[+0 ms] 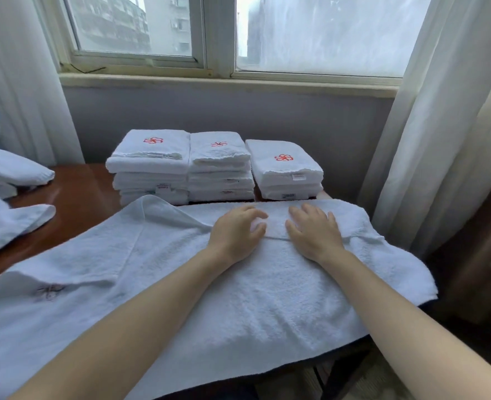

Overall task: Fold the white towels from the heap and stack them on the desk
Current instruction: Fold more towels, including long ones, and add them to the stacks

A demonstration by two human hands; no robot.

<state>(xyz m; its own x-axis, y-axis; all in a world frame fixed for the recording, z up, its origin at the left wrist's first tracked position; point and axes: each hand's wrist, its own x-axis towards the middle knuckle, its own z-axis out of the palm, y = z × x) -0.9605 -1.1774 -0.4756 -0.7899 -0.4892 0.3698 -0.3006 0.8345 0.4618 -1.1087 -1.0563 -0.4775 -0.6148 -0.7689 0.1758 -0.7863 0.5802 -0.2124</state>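
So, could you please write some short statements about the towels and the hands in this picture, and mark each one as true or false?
1. A left stack, a middle stack and a right stack of folded towels stand at the back of the desk. True.
2. The left hand and the right hand both lie on the spread towel. True.
3. The right stack is the tallest. False: it is the lowest of the three.
4. The marks on the top towels are blue. False: they are red.
5. The heap of unfolded towels lies at the right end of the desk. False: it lies at the left.
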